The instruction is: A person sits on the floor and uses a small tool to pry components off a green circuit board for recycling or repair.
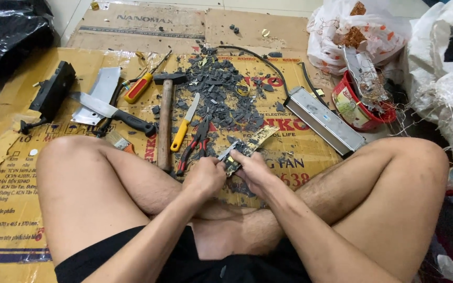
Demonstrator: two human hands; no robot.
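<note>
My right hand (254,169) clamps the long, gold-flecked circuit board strip (248,147) low between my knees, steadying it, while my left hand (205,175) pinches a small metal tool (226,152) against its edge above the cardboard floor mat (6,173).

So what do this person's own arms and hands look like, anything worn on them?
Both forearms are bare: no sleeves reach into view, and no gloves, watch or bands are visible. The left hand and right hand are ungloved; whether any rings are worn is too small to tell. The only clothing visible is black shorts.
</note>
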